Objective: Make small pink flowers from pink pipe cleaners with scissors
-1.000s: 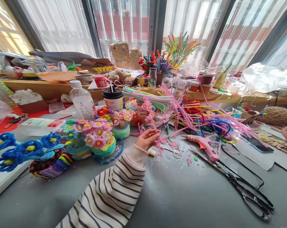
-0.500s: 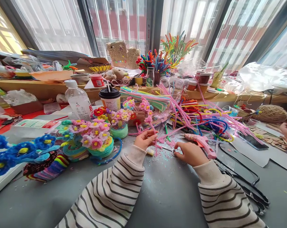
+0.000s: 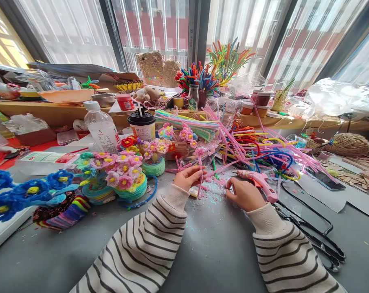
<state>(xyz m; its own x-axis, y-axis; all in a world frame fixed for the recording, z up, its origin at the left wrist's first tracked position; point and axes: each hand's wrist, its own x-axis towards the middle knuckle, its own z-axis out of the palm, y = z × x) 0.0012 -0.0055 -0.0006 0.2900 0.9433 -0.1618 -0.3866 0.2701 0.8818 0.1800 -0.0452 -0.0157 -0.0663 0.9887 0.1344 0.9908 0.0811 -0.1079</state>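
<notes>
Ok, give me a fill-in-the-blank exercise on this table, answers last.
The left hand holds a pipe cleaner coloured ____.
The blue flowers have ____ centres.
The drink cup has a lid coloured ____.
In the picture, the clear bottle stands to the ____ of the drink cup.
Missing words: pink; yellow; black; left.

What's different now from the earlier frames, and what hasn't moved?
The right hand has come in from the right to where the small scissors lay; they no longer show there and seem to have been picked up. The pink stem in the left hand has swung more upright. Unchanged: the left hand's hold, the glue gun and the big black scissors.
</notes>
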